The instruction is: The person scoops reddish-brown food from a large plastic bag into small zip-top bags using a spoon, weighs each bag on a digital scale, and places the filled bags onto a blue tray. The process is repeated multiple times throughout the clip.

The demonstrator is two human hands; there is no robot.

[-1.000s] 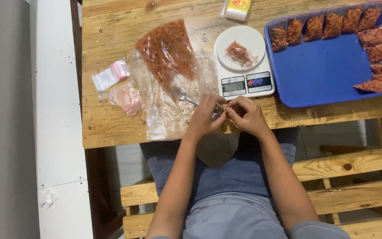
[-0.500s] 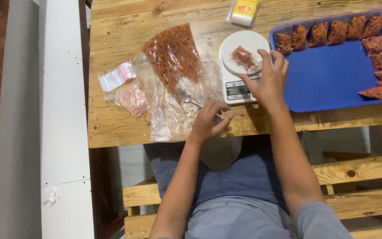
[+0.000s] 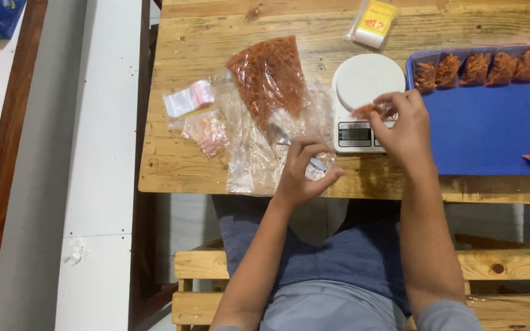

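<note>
The wooden worktop [image 3: 216, 37] carries everything, and its near edge runs just past the person's wrists. A blue tray [image 3: 480, 132] is set at the right edge, with filled orange packets [image 3: 473, 68] ranged along its far and right walls, so its middle is left bare as open room for more. A large clear bag of orange shredded food [image 3: 269, 79] is laid open near the middle, mouth toward the near edge, a spoon [image 3: 280, 135] resting on it within reach. A white kitchen scale [image 3: 363, 101] is placed between bag and tray, its round plate bare. Empty small zip bags [image 3: 188, 101] are kept toward the left edge, well apart from the hands. The right hand [image 3: 403, 125] is held over the scale's near right corner, its grip pinching a small filled packet [image 3: 366, 111] at fingertip height. The left hand [image 3: 302, 168] is poised over the near edge, fingers curled and loosely spread; whether anything is pinched there cannot be told
</note>
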